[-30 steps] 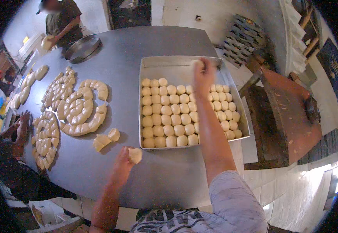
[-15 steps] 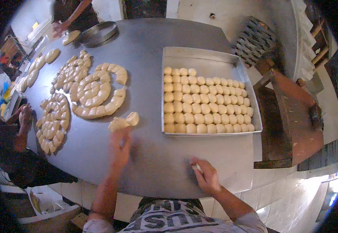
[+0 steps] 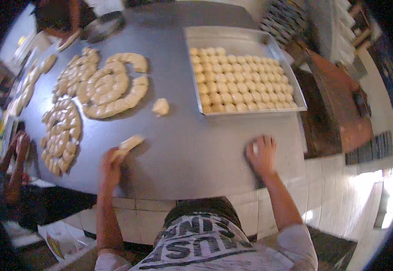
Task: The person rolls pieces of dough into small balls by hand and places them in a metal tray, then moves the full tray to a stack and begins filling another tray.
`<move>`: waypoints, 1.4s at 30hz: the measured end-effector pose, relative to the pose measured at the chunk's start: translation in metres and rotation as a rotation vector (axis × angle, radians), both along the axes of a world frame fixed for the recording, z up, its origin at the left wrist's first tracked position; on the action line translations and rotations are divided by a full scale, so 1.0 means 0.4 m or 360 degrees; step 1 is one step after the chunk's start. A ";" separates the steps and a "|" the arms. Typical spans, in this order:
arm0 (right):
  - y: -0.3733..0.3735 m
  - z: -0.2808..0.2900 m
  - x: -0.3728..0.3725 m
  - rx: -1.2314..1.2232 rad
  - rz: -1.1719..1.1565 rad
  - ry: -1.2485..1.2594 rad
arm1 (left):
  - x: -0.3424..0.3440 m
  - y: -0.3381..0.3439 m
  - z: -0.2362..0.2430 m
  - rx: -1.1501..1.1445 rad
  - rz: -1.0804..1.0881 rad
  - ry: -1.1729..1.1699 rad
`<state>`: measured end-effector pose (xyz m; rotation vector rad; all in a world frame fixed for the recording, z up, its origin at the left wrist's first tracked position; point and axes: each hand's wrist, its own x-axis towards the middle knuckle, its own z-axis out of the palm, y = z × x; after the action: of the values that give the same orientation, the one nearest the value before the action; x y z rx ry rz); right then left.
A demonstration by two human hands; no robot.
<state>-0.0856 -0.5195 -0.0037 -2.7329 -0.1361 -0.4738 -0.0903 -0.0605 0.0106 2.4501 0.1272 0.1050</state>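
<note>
My left hand [image 3: 110, 168] grips one end of a pale strip of dough [image 3: 131, 143] over the near left of the metal table; motion blurs the fingers. A separate torn lump of dough [image 3: 161, 107] lies farther off, near the middle. My right hand [image 3: 263, 156] is curled down on the tabletop at the right, its fingers bent round a small pale piece of dough [image 3: 255, 147] that is mostly hidden. Just beyond that hand stands a shallow metal tray [image 3: 246, 113] with close rows of round dough balls [image 3: 232, 88]; its far right part is bare.
Coiled, segmented dough [image 3: 108, 86] covers the table's left half. A round pan [image 3: 103, 27] sits at the far left, beside another person. At the left edge show another person's hands [image 3: 21, 141]. A brown wooden stand [image 3: 341, 99] is right of the table.
My left hand has pulled the dough strip nearer and leftward, away from the lump. The right hand has moved right and farther out. My view has shifted, so the table sits higher.
</note>
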 end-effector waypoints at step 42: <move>0.070 0.105 0.073 0.0977 0.0821 0.0477 | 0.072 -0.389 0.146 -0.0985 -0.0038 0.0153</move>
<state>-0.0564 -0.4914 0.0381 -2.0269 -0.5069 0.0457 -0.0616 -0.2160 0.0690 1.8376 0.1473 -0.0575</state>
